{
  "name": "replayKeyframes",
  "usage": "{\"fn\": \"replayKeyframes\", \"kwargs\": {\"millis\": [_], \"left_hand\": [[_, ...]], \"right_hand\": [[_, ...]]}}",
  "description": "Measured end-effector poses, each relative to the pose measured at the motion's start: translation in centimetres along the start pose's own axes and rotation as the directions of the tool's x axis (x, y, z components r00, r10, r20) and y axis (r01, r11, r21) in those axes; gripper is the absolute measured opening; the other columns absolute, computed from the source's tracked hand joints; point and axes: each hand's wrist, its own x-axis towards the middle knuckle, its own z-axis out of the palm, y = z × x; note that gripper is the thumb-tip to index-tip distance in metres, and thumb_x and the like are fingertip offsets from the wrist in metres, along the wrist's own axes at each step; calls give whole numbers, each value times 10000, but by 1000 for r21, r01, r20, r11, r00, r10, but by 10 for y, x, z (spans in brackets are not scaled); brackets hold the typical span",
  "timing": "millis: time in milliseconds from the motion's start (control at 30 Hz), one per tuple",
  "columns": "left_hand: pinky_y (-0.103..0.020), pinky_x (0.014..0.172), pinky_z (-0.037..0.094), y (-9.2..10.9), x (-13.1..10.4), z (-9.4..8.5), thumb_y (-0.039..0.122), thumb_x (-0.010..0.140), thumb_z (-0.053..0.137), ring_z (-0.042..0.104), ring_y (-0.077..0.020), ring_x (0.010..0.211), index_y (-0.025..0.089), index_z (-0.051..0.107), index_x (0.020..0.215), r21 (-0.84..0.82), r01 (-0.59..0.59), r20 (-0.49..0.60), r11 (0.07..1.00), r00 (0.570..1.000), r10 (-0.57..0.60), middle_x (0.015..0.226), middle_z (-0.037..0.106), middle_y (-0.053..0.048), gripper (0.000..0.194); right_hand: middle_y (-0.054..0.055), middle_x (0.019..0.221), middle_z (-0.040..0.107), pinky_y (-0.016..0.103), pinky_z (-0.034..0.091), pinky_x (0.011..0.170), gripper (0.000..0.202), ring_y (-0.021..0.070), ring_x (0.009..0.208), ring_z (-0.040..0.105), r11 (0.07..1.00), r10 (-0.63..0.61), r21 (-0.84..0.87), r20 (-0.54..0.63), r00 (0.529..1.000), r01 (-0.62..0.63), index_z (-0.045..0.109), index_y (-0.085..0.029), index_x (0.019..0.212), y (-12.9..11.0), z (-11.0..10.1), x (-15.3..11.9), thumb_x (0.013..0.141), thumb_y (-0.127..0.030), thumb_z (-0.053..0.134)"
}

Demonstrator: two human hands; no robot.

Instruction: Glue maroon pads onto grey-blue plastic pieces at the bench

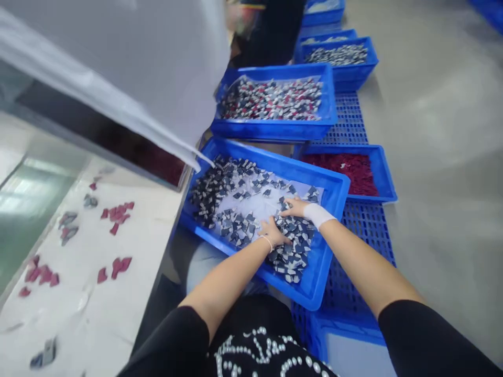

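Observation:
A blue plastic bin (330,196) sits at an angle before me, holding many small flat pieces (293,251) in dark grey-blue and white. A whitish liner sheet (247,196) shows bare in its middle. My left hand (274,233), with a thin bracelet at the wrist, rests among the pieces near the bin's front side, fingers apart. Just beyond it, my right hand (294,207), with a white band (317,214) round the wrist, touches the pieces near the right end. Its fingers are spread too, their tips partly hidden among the pieces.
Left is a white worktop (137,235) with small clusters of dark red pieces (118,213) and grey ones. A white sheet-covered panel (157,68) overhangs it. Beyond are a bin of mixed pieces (271,99) and a bin of dark red pieces (349,170) by blue slatted pallets (348,112).

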Motion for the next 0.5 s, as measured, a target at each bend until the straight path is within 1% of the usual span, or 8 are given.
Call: {"fn": "replayKeyframes", "kwargs": {"millis": [100, 200, 267, 333, 400, 500], "left_hand": [[-540, 1086, 454, -2, 2, 0, 371, 372, 994, 476, -477, 1360, 335, 376, 1432, -42, 2, 32, 999, 999, 0, 1524, 329, -155, 1227], [-509, 1100, 459, -10, 3, -1, 392, 412, 985, 511, -436, 1343, 362, 387, 1423, -64, -49, 67, 997, 996, 54, 1531, 326, -117, 1175], [-475, 1103, 465, -14, 3, -2, 420, 455, 968, 550, -400, 1318, 350, 379, 1438, -61, -91, 87, 994, 992, 96, 1524, 335, -116, 1148], [-465, 1104, 464, -16, 2, -3, 436, 500, 949, 563, -387, 1308, 330, 358, 1464, -43, -131, 96, 990, 986, 134, 1515, 348, -127, 1136], [-482, 1110, 454, -16, 1, -4, 423, 527, 939, 549, -399, 1319, 319, 340, 1479, -15, -166, 96, 986, 981, 166, 1499, 374, -132, 1130], [-492, 1124, 436, -18, 1, -4, 383, 554, 933, 533, -398, 1333, 314, 342, 1474, 18, -222, 95, 975, 971, 219, 1469, 434, -117, 1096]], "right_hand": [[108, 1356, 593, 483, 544, 964, 394, 258, 1151, 621, 995, -50, -80, 77, 996, 56, 597, -195, 1314, 8, 3, -2, 981, -403, 623], [109, 1348, 598, 481, 541, 969, 379, 251, 1146, 623, 985, -103, -122, 151, 983, 122, 603, -198, 1304, 16, 4, -3, 987, -405, 613], [111, 1355, 594, 490, 540, 971, 400, 257, 1156, 621, 978, -142, -121, 198, 970, 167, 591, -194, 1324, 20, 4, -5, 984, -403, 619], [115, 1379, 579, 504, 537, 977, 442, 270, 1176, 614, 973, -175, -109, 238, 955, 205, 566, -194, 1361, 24, 4, -9, 975, -399, 634], [121, 1406, 560, 523, 528, 992, 482, 283, 1202, 601, 969, -193, -103, 262, 946, 227, 542, -196, 1393, 27, 3, -15, 966, -391, 649], [129, 1446, 526, 547, 510, 1014, 524, 300, 1241, 577, 965, -212, -96, 264, 941, 245, 511, -200, 1428, 32, 4, -24, 959, -382, 658]]}}
